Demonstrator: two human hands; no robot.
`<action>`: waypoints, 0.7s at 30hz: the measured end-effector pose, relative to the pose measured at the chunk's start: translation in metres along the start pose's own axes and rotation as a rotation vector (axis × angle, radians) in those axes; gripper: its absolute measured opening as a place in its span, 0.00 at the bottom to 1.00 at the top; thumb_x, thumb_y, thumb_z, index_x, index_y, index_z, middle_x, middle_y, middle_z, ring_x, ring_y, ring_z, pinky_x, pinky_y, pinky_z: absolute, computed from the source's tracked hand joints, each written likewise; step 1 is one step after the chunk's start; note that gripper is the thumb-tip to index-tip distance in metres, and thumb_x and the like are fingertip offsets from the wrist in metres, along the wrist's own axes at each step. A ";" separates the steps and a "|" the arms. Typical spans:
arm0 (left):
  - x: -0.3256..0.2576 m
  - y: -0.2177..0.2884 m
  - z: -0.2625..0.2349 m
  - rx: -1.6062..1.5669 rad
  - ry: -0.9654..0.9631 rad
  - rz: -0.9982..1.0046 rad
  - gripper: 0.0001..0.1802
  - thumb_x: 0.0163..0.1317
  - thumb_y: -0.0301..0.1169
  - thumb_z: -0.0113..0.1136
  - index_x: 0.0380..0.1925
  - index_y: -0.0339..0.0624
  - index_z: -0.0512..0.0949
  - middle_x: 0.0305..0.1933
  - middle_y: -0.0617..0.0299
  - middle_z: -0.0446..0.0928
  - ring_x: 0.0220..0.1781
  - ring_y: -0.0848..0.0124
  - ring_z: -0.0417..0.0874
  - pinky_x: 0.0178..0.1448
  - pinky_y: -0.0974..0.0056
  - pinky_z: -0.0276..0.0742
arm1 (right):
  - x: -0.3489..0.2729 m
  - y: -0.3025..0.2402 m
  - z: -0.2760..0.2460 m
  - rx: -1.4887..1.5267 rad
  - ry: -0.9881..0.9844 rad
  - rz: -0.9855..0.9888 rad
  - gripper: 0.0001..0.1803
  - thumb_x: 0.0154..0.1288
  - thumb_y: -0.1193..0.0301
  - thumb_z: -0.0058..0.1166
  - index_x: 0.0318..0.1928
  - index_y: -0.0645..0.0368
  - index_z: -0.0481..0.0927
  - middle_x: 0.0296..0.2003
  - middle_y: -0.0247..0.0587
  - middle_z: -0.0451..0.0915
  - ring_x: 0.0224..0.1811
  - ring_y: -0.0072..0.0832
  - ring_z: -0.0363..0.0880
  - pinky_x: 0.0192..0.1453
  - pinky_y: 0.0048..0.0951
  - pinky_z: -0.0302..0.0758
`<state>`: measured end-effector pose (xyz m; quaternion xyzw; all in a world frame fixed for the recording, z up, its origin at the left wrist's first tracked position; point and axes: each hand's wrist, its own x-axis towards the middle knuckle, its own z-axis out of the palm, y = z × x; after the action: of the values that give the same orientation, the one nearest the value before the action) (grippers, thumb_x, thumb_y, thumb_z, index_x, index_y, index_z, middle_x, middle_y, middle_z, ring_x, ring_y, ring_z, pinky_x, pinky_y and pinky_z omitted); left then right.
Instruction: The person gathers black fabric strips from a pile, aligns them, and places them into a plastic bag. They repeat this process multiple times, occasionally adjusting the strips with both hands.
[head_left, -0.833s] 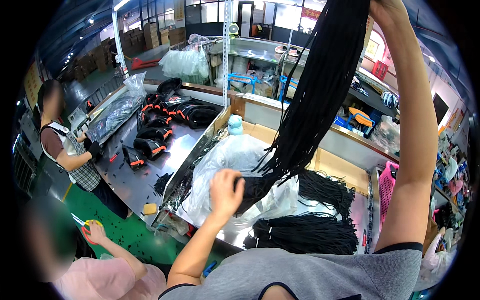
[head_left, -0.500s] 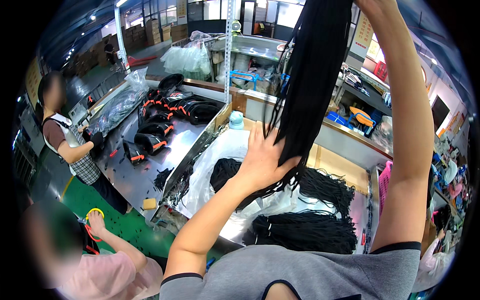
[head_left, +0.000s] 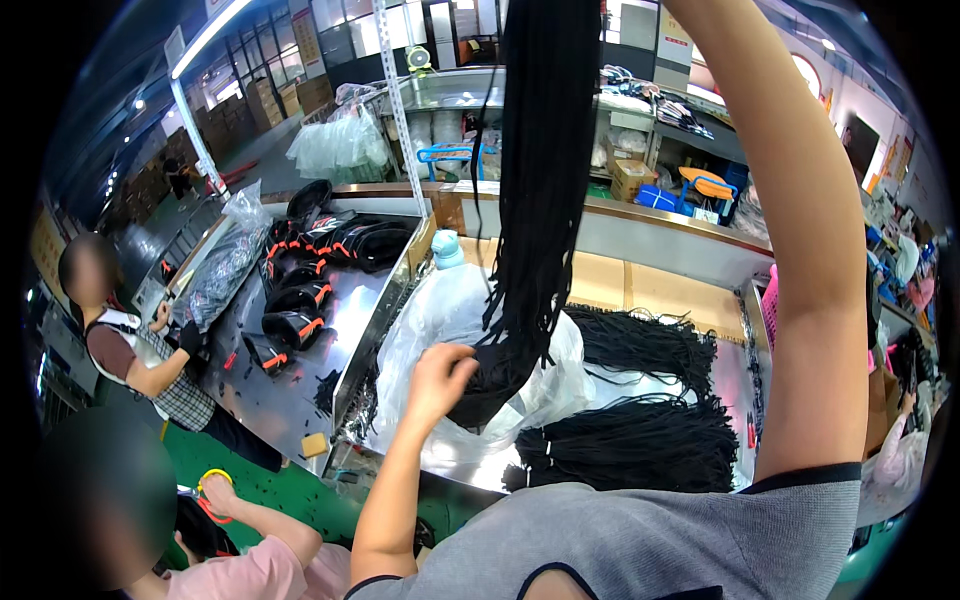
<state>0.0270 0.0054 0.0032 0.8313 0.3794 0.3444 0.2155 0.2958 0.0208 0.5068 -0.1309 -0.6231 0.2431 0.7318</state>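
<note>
A thick bundle of long black cords [head_left: 548,160] hangs over the table, its upper end beyond the top edge of the view. My right arm [head_left: 790,200] is raised toward that end; the right hand itself is out of sight. Beside the bundle's loose lower ends is my left hand [head_left: 438,382], its fingers curled together; whether a cord is between them is hidden. Below the bundle, black cords [head_left: 490,390] lie in an open clear plastic bag [head_left: 415,325]. To the right are a loose pile of black cords [head_left: 645,350] and a tied bundle of black cords [head_left: 630,447].
A metal divider [head_left: 375,340] separates my table from one with black and orange curved pieces [head_left: 295,310]. A light blue object [head_left: 447,250] stands behind the bag. Two people are at the left, one holding yellow-and-red scissors [head_left: 212,485]. A pink basket [head_left: 770,300] is at right.
The hanging bundle has shifted left in view and hangs straighter. My left hand has gone from spread against the cords to curled beside their lower ends. My right hand has left the view.
</note>
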 end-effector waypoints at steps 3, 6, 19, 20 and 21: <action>0.015 0.014 -0.055 -0.386 0.375 -0.167 0.28 0.65 0.39 0.66 0.62 0.39 0.73 0.63 0.54 0.75 0.67 0.61 0.73 0.70 0.56 0.65 | -0.010 0.004 0.014 0.002 -0.047 -0.010 0.11 0.63 0.67 0.67 0.37 0.60 0.80 0.27 0.44 0.82 0.26 0.30 0.81 0.28 0.36 0.81; 0.049 0.084 -0.112 -0.641 0.434 0.037 0.41 0.68 0.43 0.64 0.74 0.37 0.58 0.76 0.49 0.63 0.78 0.59 0.61 0.79 0.53 0.52 | -0.010 0.013 0.030 0.029 -0.104 0.018 0.11 0.63 0.66 0.67 0.32 0.60 0.81 0.25 0.42 0.81 0.25 0.29 0.79 0.27 0.34 0.78; 0.138 0.251 -0.143 -0.798 0.062 0.043 0.26 0.52 0.34 0.74 0.50 0.36 0.77 0.37 0.57 0.85 0.41 0.70 0.84 0.49 0.65 0.76 | -0.060 0.034 0.087 0.077 -0.194 -0.021 0.13 0.60 0.70 0.66 0.32 0.70 0.81 0.27 0.46 0.81 0.25 0.30 0.81 0.28 0.35 0.77; 0.129 0.244 -0.138 -0.777 0.026 -0.043 0.32 0.51 0.35 0.73 0.56 0.34 0.74 0.38 0.54 0.86 0.44 0.67 0.85 0.51 0.64 0.75 | -0.060 0.036 0.082 0.103 -0.112 0.028 0.12 0.60 0.70 0.66 0.32 0.70 0.81 0.26 0.45 0.81 0.25 0.30 0.80 0.27 0.34 0.77; 0.122 0.232 -0.130 -0.755 -0.001 -0.069 0.31 0.49 0.33 0.73 0.53 0.35 0.74 0.37 0.53 0.86 0.43 0.66 0.86 0.51 0.64 0.76 | -0.061 0.038 0.077 0.126 -0.030 0.077 0.12 0.60 0.71 0.66 0.31 0.69 0.81 0.25 0.45 0.81 0.24 0.30 0.80 0.26 0.34 0.76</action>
<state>0.1010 -0.0301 0.2841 0.6802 0.2532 0.4522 0.5184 0.2072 0.0128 0.4512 -0.1049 -0.6120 0.3115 0.7193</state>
